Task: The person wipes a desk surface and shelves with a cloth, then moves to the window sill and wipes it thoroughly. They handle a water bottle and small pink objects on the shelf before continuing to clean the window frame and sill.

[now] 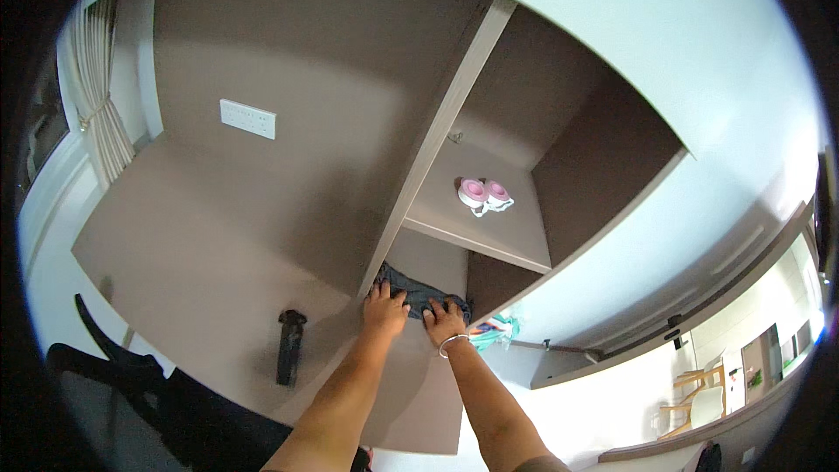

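A dark grey folded cloth (418, 293), perhaps a garment, lies across the opening of the lower cubby in the right-hand shelf column. My left hand (384, 310) grips its left part, close to the upright divider, with the fingers over the top. At its right part, my right hand (444, 322) holds it the same way; a light bracelet circles that wrist. Both forearms reach up from the lower edge. The cloth's far side and underside are hidden, partly by my fingers.
A pink-and-white double item (484, 195) sits on the shelf above. Left of the divider (446, 122), a black cylindrical object (290, 348) lies on the desk top. A black chair (157, 393) stands lower left. Colourful cloth (495, 332) shows beyond the cubby's right side.
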Available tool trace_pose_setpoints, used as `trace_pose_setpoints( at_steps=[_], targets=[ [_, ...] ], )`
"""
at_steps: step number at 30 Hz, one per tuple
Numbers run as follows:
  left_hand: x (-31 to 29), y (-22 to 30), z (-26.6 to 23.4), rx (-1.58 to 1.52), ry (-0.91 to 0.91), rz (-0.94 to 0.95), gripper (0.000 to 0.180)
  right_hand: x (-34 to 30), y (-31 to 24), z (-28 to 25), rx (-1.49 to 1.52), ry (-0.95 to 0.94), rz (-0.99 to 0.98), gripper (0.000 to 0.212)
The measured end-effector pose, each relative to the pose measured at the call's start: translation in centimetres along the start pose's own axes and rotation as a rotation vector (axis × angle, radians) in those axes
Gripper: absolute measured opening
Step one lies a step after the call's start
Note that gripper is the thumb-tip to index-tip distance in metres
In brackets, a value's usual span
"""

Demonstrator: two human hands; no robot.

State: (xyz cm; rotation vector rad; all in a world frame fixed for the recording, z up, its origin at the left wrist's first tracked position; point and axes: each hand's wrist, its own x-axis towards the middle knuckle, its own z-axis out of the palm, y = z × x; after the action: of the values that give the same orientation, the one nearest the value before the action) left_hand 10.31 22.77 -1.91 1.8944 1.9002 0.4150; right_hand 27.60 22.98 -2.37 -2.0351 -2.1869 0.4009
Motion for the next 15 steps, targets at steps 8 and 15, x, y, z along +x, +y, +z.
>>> trace_pose_setpoints(
  at_steps=[8, 15],
  targets=[
    [-14.7, -2.4, -1.2, 0.048, -0.075, 0.035, 0.048, -14.5, -1.7, 0.6, -0.051, 0.019, -0.111, 0.050],
    [-26.0, -3.8, -2.8, 0.119, -0.127, 0.133, 0.054, -26.3, -2.9, 1.2, -0.068, -0.047, -0.170, 0.055]
  ],
)
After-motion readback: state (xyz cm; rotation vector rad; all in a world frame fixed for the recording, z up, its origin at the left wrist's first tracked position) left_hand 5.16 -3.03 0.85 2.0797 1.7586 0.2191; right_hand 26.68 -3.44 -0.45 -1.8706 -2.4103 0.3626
